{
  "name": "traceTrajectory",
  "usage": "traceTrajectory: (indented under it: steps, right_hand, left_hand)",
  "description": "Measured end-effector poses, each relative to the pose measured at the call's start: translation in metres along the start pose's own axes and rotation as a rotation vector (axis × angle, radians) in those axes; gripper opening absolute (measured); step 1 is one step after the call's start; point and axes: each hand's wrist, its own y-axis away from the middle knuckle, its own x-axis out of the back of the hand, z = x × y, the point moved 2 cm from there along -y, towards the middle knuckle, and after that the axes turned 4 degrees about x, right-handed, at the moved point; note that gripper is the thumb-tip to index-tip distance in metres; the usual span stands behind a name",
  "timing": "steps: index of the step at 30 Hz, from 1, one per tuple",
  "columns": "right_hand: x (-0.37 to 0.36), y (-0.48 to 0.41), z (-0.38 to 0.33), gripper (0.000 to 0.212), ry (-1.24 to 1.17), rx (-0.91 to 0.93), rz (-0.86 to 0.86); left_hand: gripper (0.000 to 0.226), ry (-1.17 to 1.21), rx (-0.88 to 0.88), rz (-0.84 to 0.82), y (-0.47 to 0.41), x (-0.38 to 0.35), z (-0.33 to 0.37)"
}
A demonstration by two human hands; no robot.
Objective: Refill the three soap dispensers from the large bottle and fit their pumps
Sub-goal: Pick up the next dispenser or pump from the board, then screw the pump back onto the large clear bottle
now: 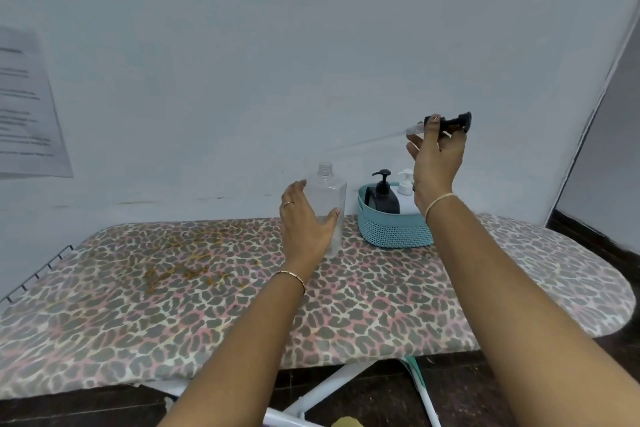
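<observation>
A clear plastic bottle stands upright on the leopard-print ironing board, its threaded neck uncapped. My left hand wraps around its left side, the thumb across the front. My right hand is raised above the basket and grips a black pump held sideways, its long clear tube pointing left. In the teal basket stand a black dispenser and a white dispenser, each with a pump on. The large bottle is not in view.
A pale wall rises right behind the board, with a printed paper sheet taped at the left. A wire rack edge sticks out at the board's left end. The white board legs show below over a dark floor.
</observation>
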Motion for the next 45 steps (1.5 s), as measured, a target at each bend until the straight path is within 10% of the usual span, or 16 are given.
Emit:
traceTrajectory:
  steps: [12,45]
  right_hand:
    - [-0.058,-0.019,-0.007,0.034,0.345,0.298,-0.198]
    - [-0.086,-0.004,0.011,0.01,0.586,0.445,-0.555]
  left_hand:
    - [0.12,-0.08,0.118,-0.182,-0.061,-0.01,0.01]
    - [0.094,0.038,0.15,-0.22,-0.052,-0.016,0.0]
